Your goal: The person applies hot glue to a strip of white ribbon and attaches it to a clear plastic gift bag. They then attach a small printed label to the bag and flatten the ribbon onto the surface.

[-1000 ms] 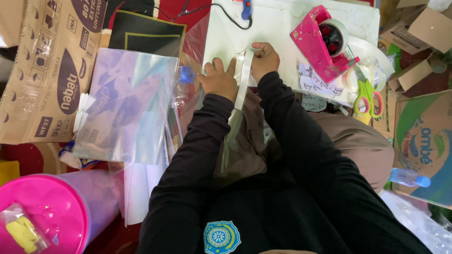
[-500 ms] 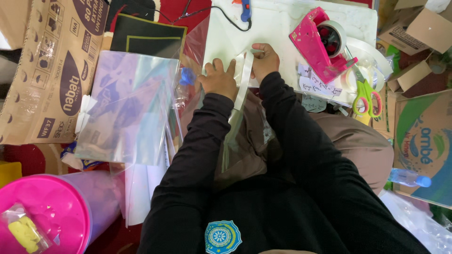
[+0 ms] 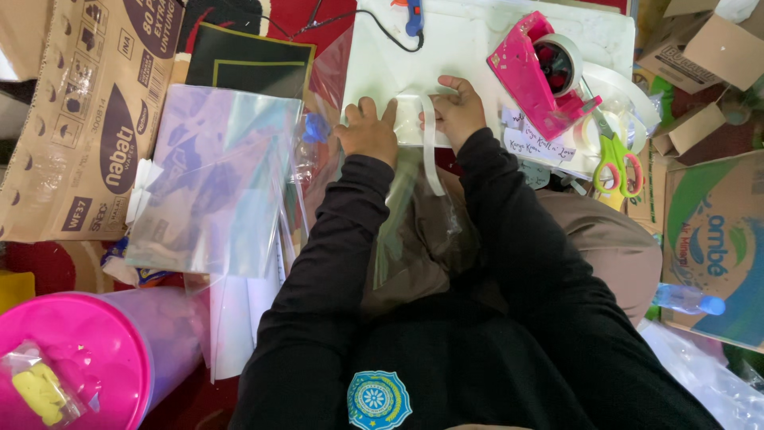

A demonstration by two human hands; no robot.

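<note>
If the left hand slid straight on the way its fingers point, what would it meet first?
The left hand points up the white board. That stretch looks bare; the first thing in line is probably the black cable, though depth is unclear.

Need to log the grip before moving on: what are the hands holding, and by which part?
The right hand pinches the top end of a white strip. The left hand presses flat on the clear plastic bag at its top edge.

Glue gun [image 3: 413,16] cut by top edge; pink tub [image 3: 72,358] cropped bottom-left.
</note>
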